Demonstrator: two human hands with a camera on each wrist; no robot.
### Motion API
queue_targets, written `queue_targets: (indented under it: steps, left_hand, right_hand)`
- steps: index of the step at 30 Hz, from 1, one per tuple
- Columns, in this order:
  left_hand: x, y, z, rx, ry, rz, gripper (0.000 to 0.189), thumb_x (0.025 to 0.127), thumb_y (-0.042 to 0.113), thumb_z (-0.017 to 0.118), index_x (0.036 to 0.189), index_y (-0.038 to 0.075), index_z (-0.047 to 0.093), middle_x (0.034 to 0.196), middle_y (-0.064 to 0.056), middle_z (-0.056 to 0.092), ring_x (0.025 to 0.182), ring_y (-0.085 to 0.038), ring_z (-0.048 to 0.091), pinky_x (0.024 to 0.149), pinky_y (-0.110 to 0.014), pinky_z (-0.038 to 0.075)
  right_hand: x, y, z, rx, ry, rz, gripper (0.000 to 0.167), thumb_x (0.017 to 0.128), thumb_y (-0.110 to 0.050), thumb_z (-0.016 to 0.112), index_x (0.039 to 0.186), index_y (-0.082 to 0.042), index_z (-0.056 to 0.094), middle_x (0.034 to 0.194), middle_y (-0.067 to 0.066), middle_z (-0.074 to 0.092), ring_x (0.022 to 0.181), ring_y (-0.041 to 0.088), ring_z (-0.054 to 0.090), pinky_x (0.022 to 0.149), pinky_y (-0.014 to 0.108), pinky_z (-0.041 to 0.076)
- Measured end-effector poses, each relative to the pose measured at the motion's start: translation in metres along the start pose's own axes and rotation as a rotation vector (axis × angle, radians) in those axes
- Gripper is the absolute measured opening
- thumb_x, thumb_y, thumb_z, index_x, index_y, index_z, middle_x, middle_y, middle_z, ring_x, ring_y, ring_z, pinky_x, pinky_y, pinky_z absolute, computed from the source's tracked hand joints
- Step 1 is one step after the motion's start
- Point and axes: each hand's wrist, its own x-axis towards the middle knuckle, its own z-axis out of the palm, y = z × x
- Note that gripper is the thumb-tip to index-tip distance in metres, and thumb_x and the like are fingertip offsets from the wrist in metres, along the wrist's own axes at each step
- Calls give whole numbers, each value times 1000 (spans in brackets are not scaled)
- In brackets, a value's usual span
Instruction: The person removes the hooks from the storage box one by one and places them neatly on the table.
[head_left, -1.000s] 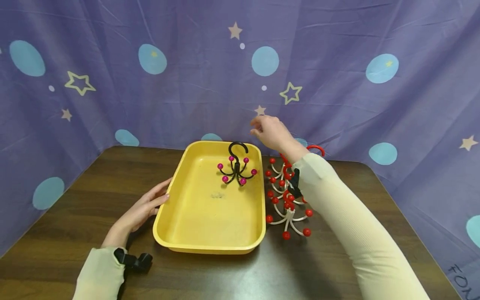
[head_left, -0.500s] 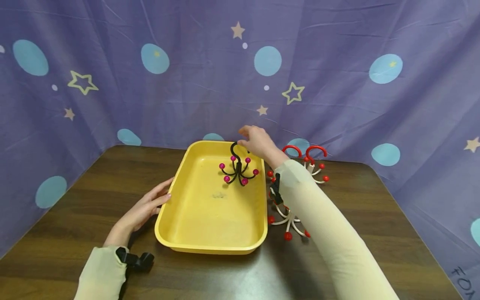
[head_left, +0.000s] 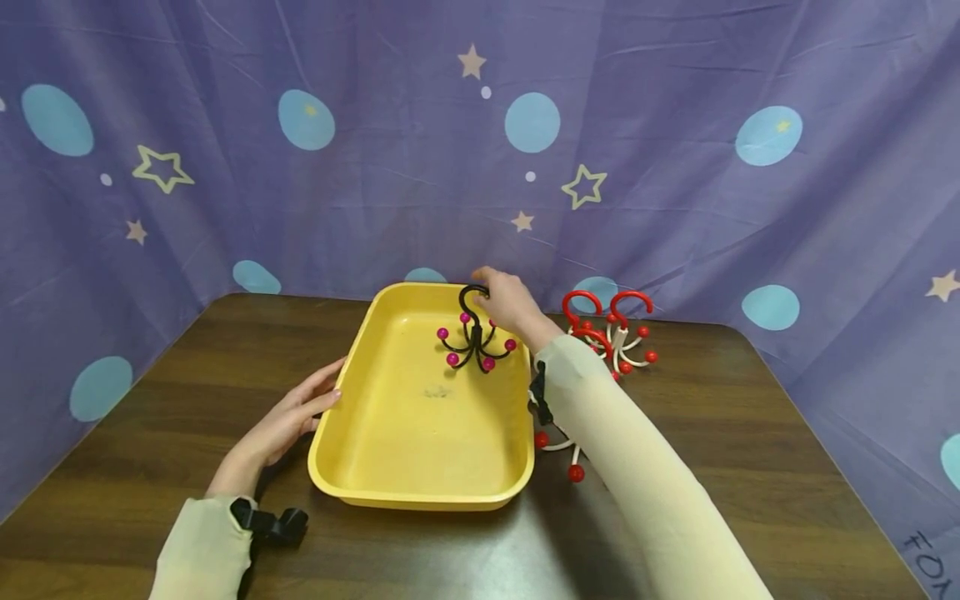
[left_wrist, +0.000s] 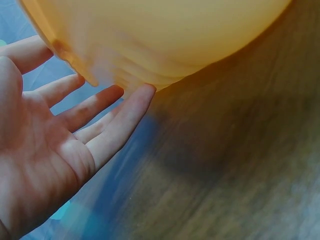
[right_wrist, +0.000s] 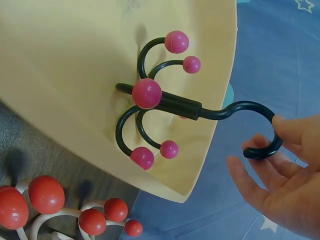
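A black multi-arm hook hanger [head_left: 476, 337] with pink ball tips stands in the yellow tray [head_left: 420, 502], its curved hook [right_wrist: 250, 105] pointing up at the far right corner. Around that hook is my right hand [head_left: 508, 302]: in the right wrist view the thumb touches the outer curve and the relaxed fingers lie behind the hook's end. My left hand [head_left: 285, 421] rests its fingers against the tray's left side. From the left wrist view, those fingers are nearly straight and spread, touching the tray's wall [left_wrist: 165, 45] from outside.
Several white hangers with red hooks and red balls stand right of the tray, such as the red-hooked hanger [head_left: 619, 337] at the back; my right sleeve [head_left: 622, 442] hides part of them. A wooden table [head_left: 750, 450] lies under everything. Behind hangs a purple curtain [head_left: 405, 200].
My right hand has come down and left from above the tray's far right corner to the black hanger's hook. The left hand and the tray have stayed in place.
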Motion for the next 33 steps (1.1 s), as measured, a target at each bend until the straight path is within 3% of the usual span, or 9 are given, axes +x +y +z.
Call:
queue_targets:
  steps: [11,21,33]
  left_hand:
    - [1,1,1,9,2,-12,60,97,23,41,147,12,11,141,-27,24,98,-7,57,75,-34,52]
    - [0,1,1,14,1,-6,59,97,23,41,147,12,11,141,-27,24,99,-6,57,75,-34,52]
    - [0,0,0,1,-2,6,58,98,22,40,147,12,11,141,-27,23,99,-6,56,75,-35,52]
  right_hand:
    - [-4,0,-1,4,27,4,30,94,-12,49,123,-13,56,122,8,58,93,21,57,75,31,44]
    - [-6,-7,-13,-37,32,-45,28,94,-9,46,118,-14,60,117,5,60,107,22,55,83,31,46]
    - [-16,-18,-41,-9,73,-75,30,93,-7,44,119,-13,59,111,6,63,72,18,52,58,26,41]
